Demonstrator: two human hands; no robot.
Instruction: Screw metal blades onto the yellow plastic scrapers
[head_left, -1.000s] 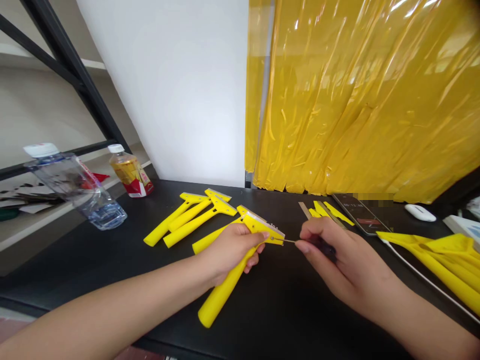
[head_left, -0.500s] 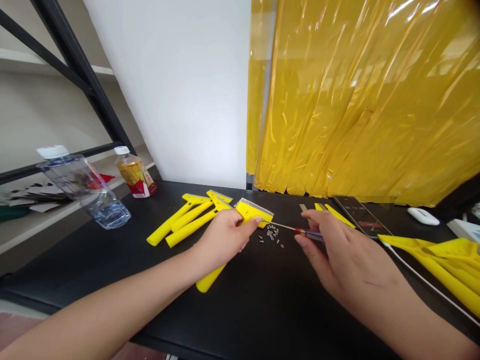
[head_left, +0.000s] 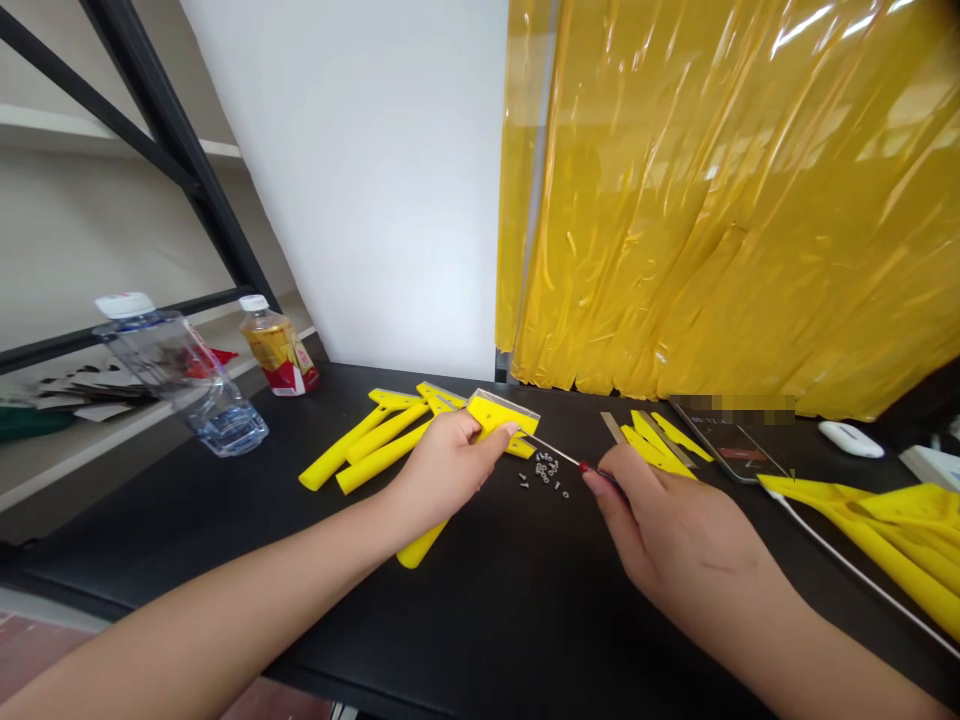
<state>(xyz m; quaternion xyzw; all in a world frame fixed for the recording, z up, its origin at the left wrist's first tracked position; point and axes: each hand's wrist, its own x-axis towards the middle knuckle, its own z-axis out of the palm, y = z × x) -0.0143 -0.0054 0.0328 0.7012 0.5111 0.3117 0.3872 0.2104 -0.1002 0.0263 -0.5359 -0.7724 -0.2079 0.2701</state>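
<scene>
My left hand (head_left: 454,460) is closed around a yellow scraper (head_left: 496,412) with a metal blade along its far edge. The scraper's handle comes out below the palm. In my right hand (head_left: 667,520) is a screwdriver (head_left: 559,453) with a reddish handle, mostly covered by the fingers. Its thin shaft points left, and the tip meets the scraper's head beside my left thumb. Just below the shaft lies a small pile of screws and nuts (head_left: 546,468). Several more yellow scrapers (head_left: 349,452) rest left of my left hand.
Yellow plates and metal blades (head_left: 660,440) lie beyond my right hand, by a phone (head_left: 731,440). More yellow parts (head_left: 885,530) are at right, with a white cable (head_left: 832,560) and a white earbud case (head_left: 850,438). Two bottles, a clear one (head_left: 191,375) and a labelled one (head_left: 277,350), stand left.
My right hand has shifted slightly left and down, and the screwdriver now slopes more steeply. The plates and blades behind it show more. The left hand keeps its grip on the scraper.
</scene>
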